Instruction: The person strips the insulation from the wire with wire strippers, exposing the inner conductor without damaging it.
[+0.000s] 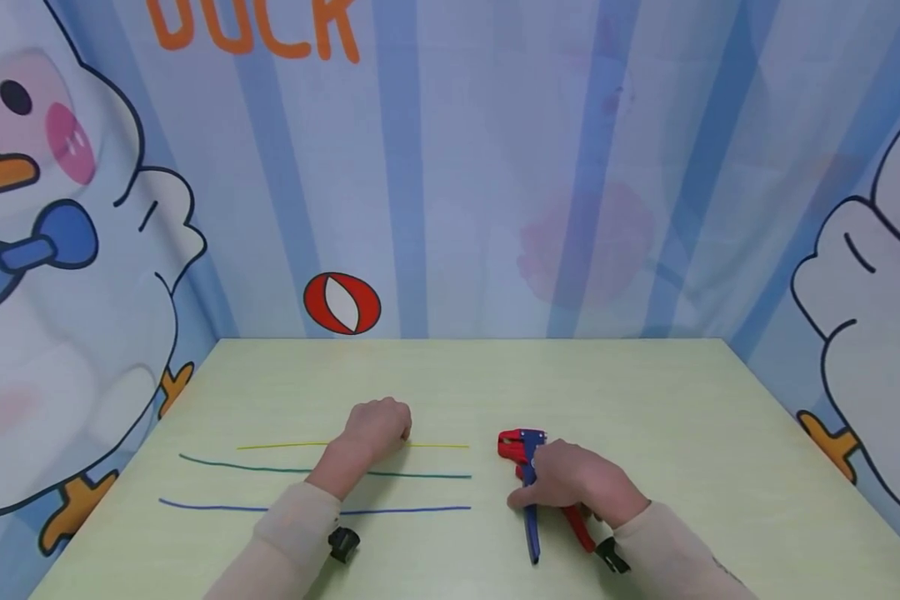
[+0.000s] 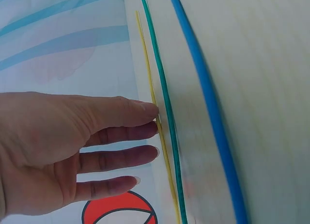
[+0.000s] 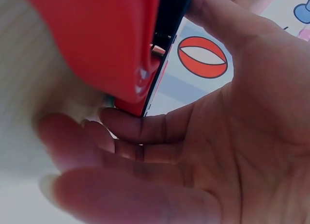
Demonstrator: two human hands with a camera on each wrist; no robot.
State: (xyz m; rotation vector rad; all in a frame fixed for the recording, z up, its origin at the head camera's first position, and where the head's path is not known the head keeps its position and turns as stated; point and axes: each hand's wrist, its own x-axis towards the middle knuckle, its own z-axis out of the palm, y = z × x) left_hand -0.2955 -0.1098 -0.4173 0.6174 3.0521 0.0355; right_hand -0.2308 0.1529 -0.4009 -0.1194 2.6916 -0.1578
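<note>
My left hand [image 1: 378,422] pinches a thin yellow wire [image 1: 438,446] near its middle. In the left wrist view, the thumb and forefinger [image 2: 131,112] meet at this wire, while the other fingers reach out beside it. A green wire [image 1: 217,463] and a thicker blue wire [image 1: 405,509] lie nearer the person, roughly parallel. To the right, my right hand [image 1: 573,473] grips a wire stripper [image 1: 531,504] with one blue and one red handle. Its red and blue head points away from the person. The right wrist view shows the red handle [image 3: 111,35] close up, with fingers around the tool.
The pale tabletop [image 1: 645,383] ends at a striped blue curtain [image 1: 472,167] printed with ducks. Black devices, a left one [image 1: 343,543] and a right one [image 1: 612,555], sit at the wrists.
</note>
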